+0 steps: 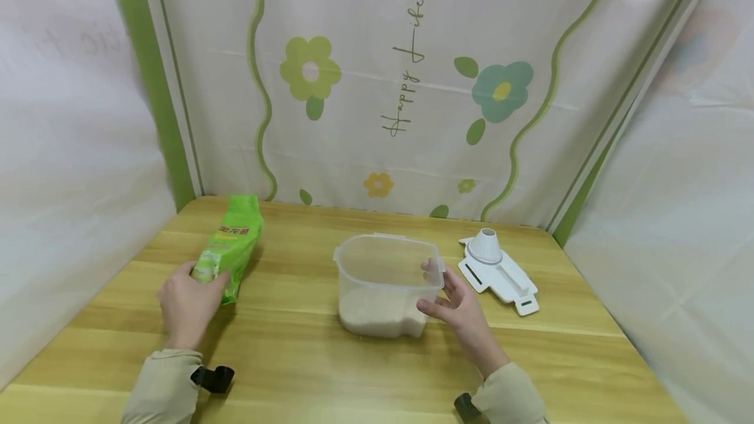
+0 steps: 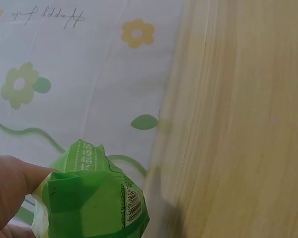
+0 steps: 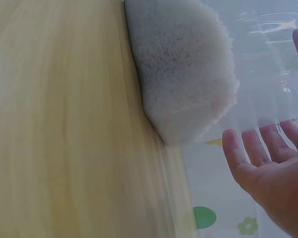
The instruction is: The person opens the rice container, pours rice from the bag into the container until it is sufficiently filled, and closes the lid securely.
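A soft green plastic bag (image 1: 234,241) with printed lettering leans at the left of the table, and my left hand (image 1: 191,303) grips its lower end. The left wrist view shows the thumb and fingers around the green bag (image 2: 97,203), which bears a barcode. In the middle stands a clear, lidless plastic container (image 1: 383,288), its bottom filled with white rice (image 3: 181,64). At its right side is my right hand (image 1: 462,313), with thumb in front and fingers towards the back. In the right wrist view, the right hand (image 3: 273,173) has spread, nearly straight fingers right at the clear wall.
A white plastic plate (image 1: 501,273) with a cone-shaped spout and slots lies right of the container. The wooden table (image 1: 283,371) is bounded at the back by a flower-printed curtain (image 1: 353,136), with white sheets (image 1: 71,182) along both sides.
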`<state>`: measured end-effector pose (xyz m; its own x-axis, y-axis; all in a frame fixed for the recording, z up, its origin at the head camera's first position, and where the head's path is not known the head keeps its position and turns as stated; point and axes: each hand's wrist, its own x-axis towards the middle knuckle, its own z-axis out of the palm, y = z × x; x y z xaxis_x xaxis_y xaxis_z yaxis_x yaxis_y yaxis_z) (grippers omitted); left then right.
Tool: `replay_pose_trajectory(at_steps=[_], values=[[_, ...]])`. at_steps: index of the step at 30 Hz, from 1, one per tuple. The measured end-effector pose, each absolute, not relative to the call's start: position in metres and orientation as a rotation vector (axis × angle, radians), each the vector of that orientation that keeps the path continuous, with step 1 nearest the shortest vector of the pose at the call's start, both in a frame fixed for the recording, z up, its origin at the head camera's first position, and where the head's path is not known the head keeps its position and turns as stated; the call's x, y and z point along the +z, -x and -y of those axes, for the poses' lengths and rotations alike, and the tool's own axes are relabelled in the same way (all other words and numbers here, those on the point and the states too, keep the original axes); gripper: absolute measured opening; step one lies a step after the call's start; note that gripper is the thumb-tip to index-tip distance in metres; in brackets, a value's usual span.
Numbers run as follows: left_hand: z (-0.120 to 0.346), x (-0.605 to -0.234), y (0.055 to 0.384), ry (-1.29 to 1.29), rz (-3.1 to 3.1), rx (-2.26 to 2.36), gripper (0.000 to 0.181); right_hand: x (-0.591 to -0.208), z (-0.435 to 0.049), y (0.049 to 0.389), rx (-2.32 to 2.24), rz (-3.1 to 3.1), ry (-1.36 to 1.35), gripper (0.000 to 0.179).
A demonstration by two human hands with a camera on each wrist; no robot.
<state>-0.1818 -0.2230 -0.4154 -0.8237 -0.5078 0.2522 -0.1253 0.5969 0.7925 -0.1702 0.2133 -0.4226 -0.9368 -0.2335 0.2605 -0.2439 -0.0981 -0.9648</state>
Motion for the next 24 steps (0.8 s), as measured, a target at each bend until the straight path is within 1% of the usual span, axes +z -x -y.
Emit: replay_pose_trajectory(at_steps=[4,14,18,24], values=[[0.2245,-0.4149,0.1813,-0.502,2.380,-1.121,0.052,-0.4225,-0.2125,0.1704,2.255,2.107,-0.565,0.080],[0.2264,-0.4143,0.1792,-0.549,2.408,-1.141,0.052,-0.4239,-0.2120,0.1714,2.220,2.135,-0.546,0.075],[0.2255,-0.4134,0.1798,-0.559,2.417,-1.161,0.058,-0.4242,-0.2123,0.1716,2.198,2.140,-0.543,0.071],[0.2211,-0.4111,0.1805,-0.544,2.417,-1.172,0.064,-0.4243,-0.2140,0.1712,2.201,2.135,-0.541,0.072]])
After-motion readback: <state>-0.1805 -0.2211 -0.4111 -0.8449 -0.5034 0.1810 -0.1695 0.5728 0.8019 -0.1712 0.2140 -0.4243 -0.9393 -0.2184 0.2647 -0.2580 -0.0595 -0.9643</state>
